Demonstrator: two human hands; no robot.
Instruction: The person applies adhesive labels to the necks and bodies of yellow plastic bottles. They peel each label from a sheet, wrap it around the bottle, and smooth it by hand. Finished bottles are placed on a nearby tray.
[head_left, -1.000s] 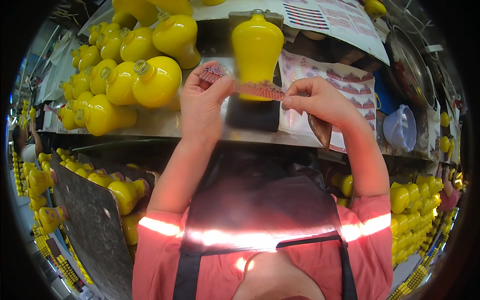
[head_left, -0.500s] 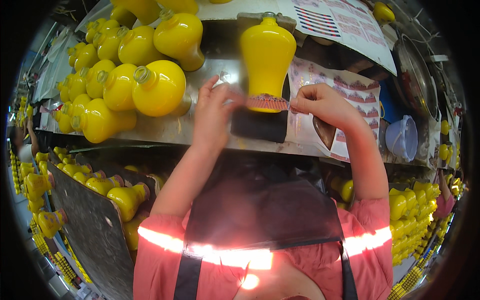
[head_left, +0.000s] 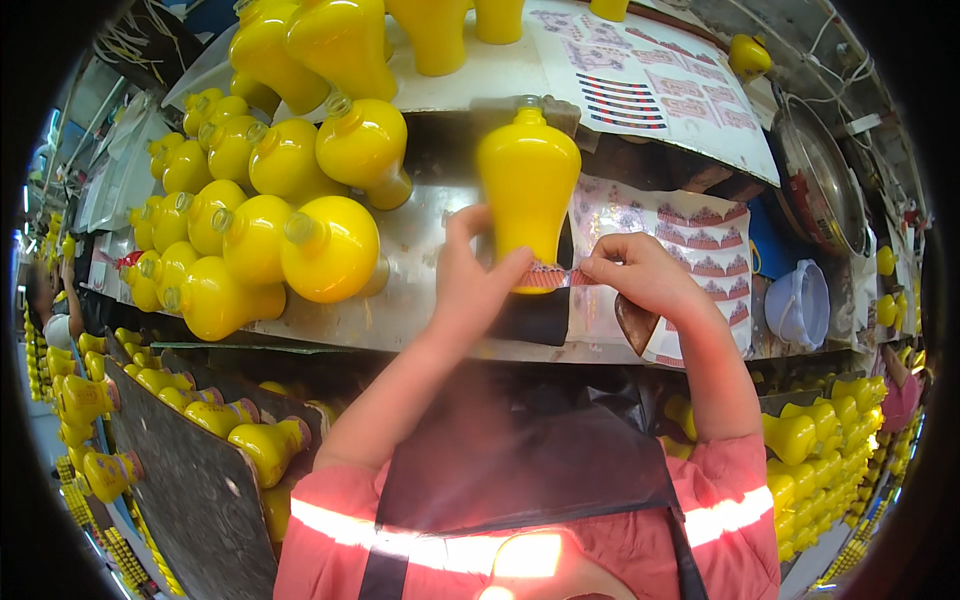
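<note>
A yellow vase-shaped bottle (head_left: 528,180) stands upright on a dark block (head_left: 535,315) on the metal workbench (head_left: 420,250). A narrow red patterned decal strip (head_left: 548,277) lies across the bottle's base. My left hand (head_left: 470,285) presses the strip's left end against the bottle with thumb and fingers. My right hand (head_left: 640,272) pinches the strip's right end beside the bottle's foot.
Several yellow bottles (head_left: 300,240) lie piled on the bench to the left, more on the shelf (head_left: 480,70) above. Decal sheets (head_left: 700,250) lie at right, near a pale blue bowl (head_left: 800,300). Racks of yellow bottles (head_left: 200,420) stand below on both sides.
The strip was held up between both hands in front of the bottle; now it sits lower, pressed around the bottle's base. Both hands moved down and closer to the bottle.
</note>
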